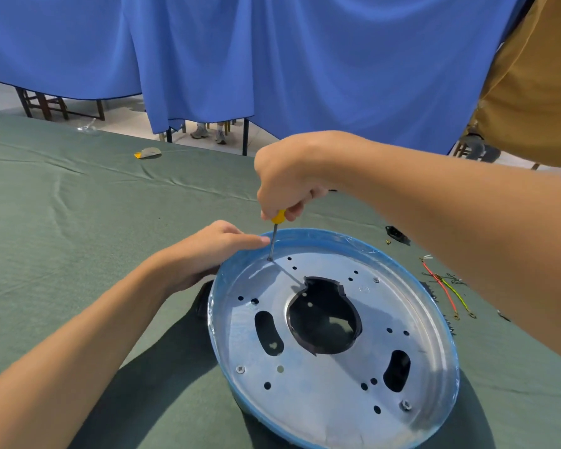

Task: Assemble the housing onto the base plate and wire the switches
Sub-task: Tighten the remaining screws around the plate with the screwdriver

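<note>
A round silver base plate [334, 390] with a blue-filmed rim lies on a black housing [204, 303], of which only an edge shows at the left. My right hand [289, 179] grips a yellow-handled screwdriver [275, 236], held upright with its tip on a screw [269, 259] at the plate's far left edge. My left hand [208, 251] rests against the rim beside it, one finger stretched toward the screwdriver shaft. Screws sit in three other holes, at the near left [240, 370], near right [406, 405] and far right [376, 280].
Red and yellow-green wires [447, 291] with ring terminals lie on the green cloth to the right, with a black socket part [394, 233] behind them. A small yellow-grey item [148, 153] lies far left. Blue curtains hang behind the table; a person in a tan shirt [531, 76] stands at right.
</note>
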Available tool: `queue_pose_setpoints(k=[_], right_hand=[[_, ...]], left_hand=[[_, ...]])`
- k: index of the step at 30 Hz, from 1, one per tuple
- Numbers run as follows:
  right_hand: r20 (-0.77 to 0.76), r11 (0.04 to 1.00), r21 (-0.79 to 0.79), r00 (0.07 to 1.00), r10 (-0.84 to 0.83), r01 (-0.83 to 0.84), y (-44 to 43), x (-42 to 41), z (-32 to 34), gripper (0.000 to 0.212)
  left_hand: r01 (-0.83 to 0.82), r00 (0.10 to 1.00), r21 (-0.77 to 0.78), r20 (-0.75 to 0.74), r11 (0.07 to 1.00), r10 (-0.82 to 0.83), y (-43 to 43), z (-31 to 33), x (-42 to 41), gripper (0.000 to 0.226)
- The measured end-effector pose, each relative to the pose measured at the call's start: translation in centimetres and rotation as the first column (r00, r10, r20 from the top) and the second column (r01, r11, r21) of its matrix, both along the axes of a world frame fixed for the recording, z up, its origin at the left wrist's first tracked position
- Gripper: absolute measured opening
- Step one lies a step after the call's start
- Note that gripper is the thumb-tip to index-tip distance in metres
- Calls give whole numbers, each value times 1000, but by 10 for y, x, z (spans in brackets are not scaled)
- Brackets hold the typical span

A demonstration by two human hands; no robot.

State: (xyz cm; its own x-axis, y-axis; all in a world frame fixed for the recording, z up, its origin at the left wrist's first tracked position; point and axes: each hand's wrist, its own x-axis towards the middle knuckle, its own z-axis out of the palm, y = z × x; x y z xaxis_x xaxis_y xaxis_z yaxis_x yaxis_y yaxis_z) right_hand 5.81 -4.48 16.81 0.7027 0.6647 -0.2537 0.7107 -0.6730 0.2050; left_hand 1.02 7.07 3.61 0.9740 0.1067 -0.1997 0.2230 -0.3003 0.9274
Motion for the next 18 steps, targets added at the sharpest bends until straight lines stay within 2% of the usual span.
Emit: queue_pose_setpoints(k=[2, 4, 7, 9, 11, 13, 16, 18], right_hand=[[24, 999, 51, 1000, -18, 17, -15, 0, -1, 33], [74, 979, 196, 995, -69, 53, -40, 1, -6, 34], [53, 835, 525, 974, -222, 162, -82, 9, -21, 37], [-4, 722, 652, 953, -303, 232, -109, 15, -40, 37], [-91, 619, 723, 931, -354, 306, -132, 17, -64, 29], [-158, 513, 782, 908, -388, 355, -148, 18, -86, 23], [-203, 345, 869, 891, -406, 354, -159, 24, -105, 20], [-230, 277, 897, 900, -371, 343, -159, 26, -110, 19]], left_hand=[[71, 995, 101, -83, 992, -62, 4, 8, -4, 34], [95, 990, 187, -125, 978, -73, 3, 11, -7, 30], [19, 994, 256, -105, 966, 8, -5, 11, -7, 25], [-29, 994, 257, -93, 966, 55, -11, 12, -5, 28], [-65, 992, 204, -88, 977, 85, -15, 14, -3, 29], [-67, 992, 84, -105, 994, 75, -18, 16, -1, 28], [-50, 987, -69, -159, 996, 39, -17, 20, 0, 26], [-68, 976, -131, -212, 989, 39, -13, 24, -1, 30]])
